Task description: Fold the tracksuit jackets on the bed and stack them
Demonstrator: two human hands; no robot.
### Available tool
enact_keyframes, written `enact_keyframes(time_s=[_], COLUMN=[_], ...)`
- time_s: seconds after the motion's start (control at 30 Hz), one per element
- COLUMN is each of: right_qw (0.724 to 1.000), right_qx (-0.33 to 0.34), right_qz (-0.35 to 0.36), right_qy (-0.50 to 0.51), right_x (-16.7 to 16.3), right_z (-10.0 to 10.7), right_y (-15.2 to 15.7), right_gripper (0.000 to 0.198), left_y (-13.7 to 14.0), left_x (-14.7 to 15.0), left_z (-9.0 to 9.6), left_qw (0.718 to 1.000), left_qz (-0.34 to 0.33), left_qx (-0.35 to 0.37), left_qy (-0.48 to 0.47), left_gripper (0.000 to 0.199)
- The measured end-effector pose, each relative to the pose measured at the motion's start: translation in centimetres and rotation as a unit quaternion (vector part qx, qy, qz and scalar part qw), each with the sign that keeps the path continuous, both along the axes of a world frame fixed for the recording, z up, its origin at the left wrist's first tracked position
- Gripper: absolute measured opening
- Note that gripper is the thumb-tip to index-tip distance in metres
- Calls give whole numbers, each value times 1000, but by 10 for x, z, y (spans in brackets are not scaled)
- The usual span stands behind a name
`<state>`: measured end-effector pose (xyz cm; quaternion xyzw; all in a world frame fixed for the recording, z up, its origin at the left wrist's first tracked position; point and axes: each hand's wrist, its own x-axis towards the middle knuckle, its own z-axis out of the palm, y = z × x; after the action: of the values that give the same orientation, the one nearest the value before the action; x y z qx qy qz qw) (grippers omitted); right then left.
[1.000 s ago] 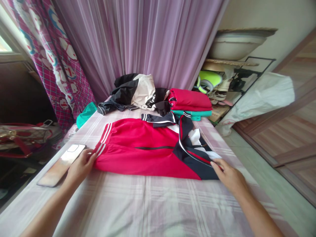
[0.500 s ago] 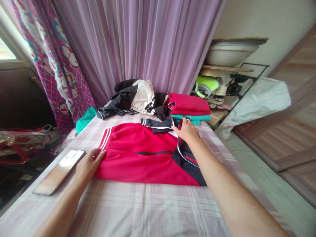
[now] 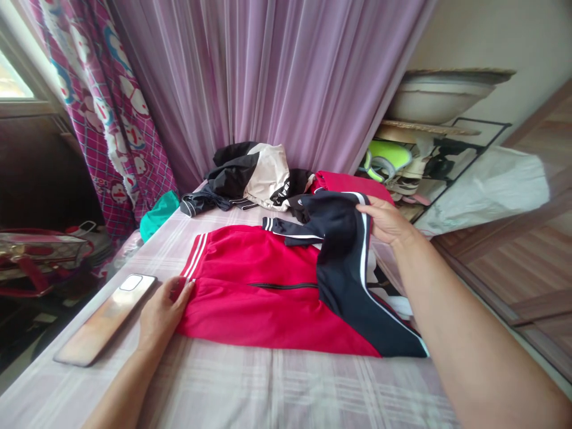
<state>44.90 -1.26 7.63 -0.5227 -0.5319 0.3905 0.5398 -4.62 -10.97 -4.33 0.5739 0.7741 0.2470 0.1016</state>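
A red and navy track jacket (image 3: 263, 313) lies on the checked cloth in front of me, its black zip running lengthwise. My left hand (image 3: 165, 307) is at the white-striped red hem, thumb and fingers closed on its edge. On the other side, my right hand (image 3: 382, 217) pinches the navy part by its white piping and holds it raised above the cloth. A navy cuff with white stripes sticks out beyond the jacket's far edge. Part of the underside and some white fabric show beneath the lifted part.
A phone (image 3: 107, 319) lies left of my left hand. Behind the jacket are a black and white garment (image 3: 268, 173) and a folded red garment (image 3: 333, 180). A teal cloth (image 3: 158, 215) sits at the left edge. A shelf with a basin (image 3: 440, 98) stands right.
My right hand has risen and moved right, pulling up the jacket's navy part, which was lying flatter before. My left hand stays at the hem. The view has shifted slightly.
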Motion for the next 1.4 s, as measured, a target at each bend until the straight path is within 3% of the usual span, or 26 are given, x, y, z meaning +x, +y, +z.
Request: enact_keyframes(time_s=[0.07,0.17,0.27,0.37,0.47,0.57,0.63,0.77,0.83,0.9,1.07,1.17,1.27,1.33,1.4], right_qw=[1000,992,966,933,880,812,788,782,777,774,764,761,749,746,759], right_qx=[4,-54,-102,-110,-130,-164,-161,-53,1,12,-70,-86,-12,80,164], right_qz=[-15,-54,-81,-81,-86,-185,-242,-299,-304,-298,-292,-262,-279,-287,-244], right_qy=[2,-104,-222,-333,-449,-528,-543,-545,-551,-558,-571,-586,-601,-596,-581], right_x=[-10,-23,-22,-2,25,43,44,34,32,35,59,64,50,26,-7], right_z=[3,-3,-16,-30,-46,-70,-90,-129,-141,-146,-146,-142,-130,-119,-111], right_y=[23,51,49,13,-48,-117,-156,-197,-201,-199,-191,-191,-192,-192,-190], right_gripper=[34,43,57,45,30,33,36,35,36,35,33,35,41,42,40], left_y=[-1,-3,-4,-3,-1,1,2,-1,-3,-4,-6,-6,-8,-12,-18], left_x=[1,2,3,2,1,1,2,5,7,7,2,-2,-4,2,17], left_z=[1,3,3,3,3,4,4,8,11,15,23,26,26,26,24], left_qw=[1000,1000,1000,999,999,999,999,1000,1000,1000,999,997,996,990,975], left_qz=[4,6,10,11,9,7,10,8,3,2,-8,-24,-29,-40,-85], left_qx=[1,4,4,-4,-10,-11,-14,-1,5,-2,-33,-44,-14,56,127], left_qy=[-7,-20,-28,-38,-41,-38,-33,-2,17,27,36,56,81,119,162], left_gripper=[50,49,50,50,52,53,52,50,47,45,41,40,45,49,50])
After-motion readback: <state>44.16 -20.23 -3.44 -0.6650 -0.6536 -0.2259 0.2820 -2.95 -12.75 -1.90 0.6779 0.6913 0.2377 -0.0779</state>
